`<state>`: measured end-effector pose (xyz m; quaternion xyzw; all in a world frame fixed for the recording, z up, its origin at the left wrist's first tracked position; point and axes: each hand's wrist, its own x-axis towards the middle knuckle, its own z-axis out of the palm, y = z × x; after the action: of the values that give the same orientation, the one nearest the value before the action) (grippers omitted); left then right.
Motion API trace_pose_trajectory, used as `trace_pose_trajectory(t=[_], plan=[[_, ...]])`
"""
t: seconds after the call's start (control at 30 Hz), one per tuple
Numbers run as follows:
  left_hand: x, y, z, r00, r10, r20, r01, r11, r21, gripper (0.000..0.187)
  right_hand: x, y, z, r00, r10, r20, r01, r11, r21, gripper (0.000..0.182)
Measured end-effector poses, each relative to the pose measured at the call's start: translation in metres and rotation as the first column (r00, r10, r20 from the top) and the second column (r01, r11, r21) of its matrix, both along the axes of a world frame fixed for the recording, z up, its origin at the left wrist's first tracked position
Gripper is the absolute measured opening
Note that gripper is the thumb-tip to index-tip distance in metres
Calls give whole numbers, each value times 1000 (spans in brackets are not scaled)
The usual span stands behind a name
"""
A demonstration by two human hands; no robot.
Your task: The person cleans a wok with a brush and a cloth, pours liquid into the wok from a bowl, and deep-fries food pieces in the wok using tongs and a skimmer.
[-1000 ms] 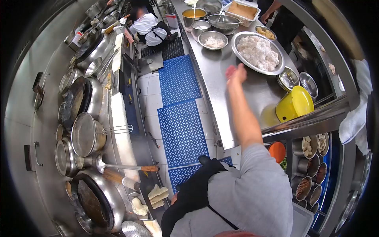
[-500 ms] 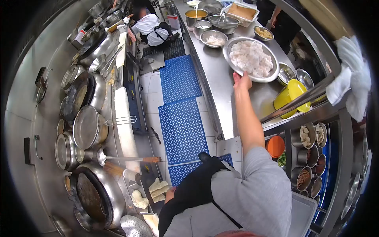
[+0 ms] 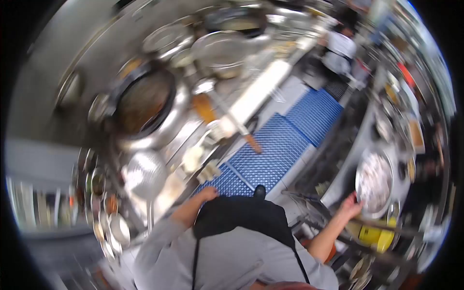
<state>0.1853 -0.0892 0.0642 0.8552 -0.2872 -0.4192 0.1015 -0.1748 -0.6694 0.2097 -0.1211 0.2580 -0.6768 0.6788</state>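
Note:
At the right, my right hand (image 3: 350,207) grips the near-left rim of a wide metal bowl (image 3: 375,213). Pale pinkish-white raw pieces (image 3: 374,179) fill the bowl, which is over the steel counter. My left hand (image 3: 209,193) is low beside the stove's edge, close to some folded white cloths (image 3: 209,172). Motion blur smears its fingers, and nothing can be made out in it. A large perforated skimmer (image 3: 145,171) lies on the stove side, left of that hand.
A dark wok (image 3: 145,104) and a long wooden-handled ladle (image 3: 227,113) are on the stove. Blue mats (image 3: 270,150) cover the aisle floor, where a person (image 3: 338,53) in white crouches farther up. Yellow containers (image 3: 369,234) stand near the bowl.
My view has swung left toward the stove and blurred, so the counter and bowl now appear farther right. The right hand still holds the bowl; more of my left arm shows.

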Motion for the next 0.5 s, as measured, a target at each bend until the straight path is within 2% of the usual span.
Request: trace_pose_trajectory(t=[0.03, 0.07, 0.1, 0.17, 0.23, 0.3, 0.37, 0.4, 0.43, 0.5], plan=[[1, 14, -33, 998, -60, 3, 60, 998, -4, 42, 7, 1, 4, 990, 77, 117, -77, 997, -6, 39], [-3, 13, 0, 999, 32, -40, -33, 999, -17, 40, 13, -7, -6, 986, 87, 141, -104, 988, 114, 45], [-3, 19, -16, 997, 59, -47, -57, 997, 49, 38, 36, 3, 4, 999, 7, -40, 5, 958, 287, 44], [-6, 24, -15, 994, 111, -19, -109, 992, 64, 36, 59, 26, -9, 937, 304, -175, -252, 930, 269, 39], [-10, 33, -15, 972, 230, -41, -227, 972, 54, 35, 100, 68, -3, 752, 639, -163, -620, 769, 155, 40], [-15, 38, -17, 958, 280, -60, -277, 960, 52, 34, 140, 90, -16, 576, 788, -218, -742, 616, 266, 38], [-19, 40, -20, 958, 278, -73, -275, 960, 47, 34, 186, 123, -3, 488, 701, -520, -590, 704, 396, 33], [-21, 40, -18, 955, 293, -47, -293, 956, 22, 35, 200, 135, 8, 417, 596, -686, -582, 755, 302, 31], [-28, 42, -15, 952, 307, -23, -307, 952, 2, 35, 201, 122, 2, 336, 486, -807, -652, 738, 173, 30], [-37, 45, -10, 952, 306, -1, -306, 952, -25, 36, 201, 87, -7, 217, 184, -959, -784, 618, -59, 29]])
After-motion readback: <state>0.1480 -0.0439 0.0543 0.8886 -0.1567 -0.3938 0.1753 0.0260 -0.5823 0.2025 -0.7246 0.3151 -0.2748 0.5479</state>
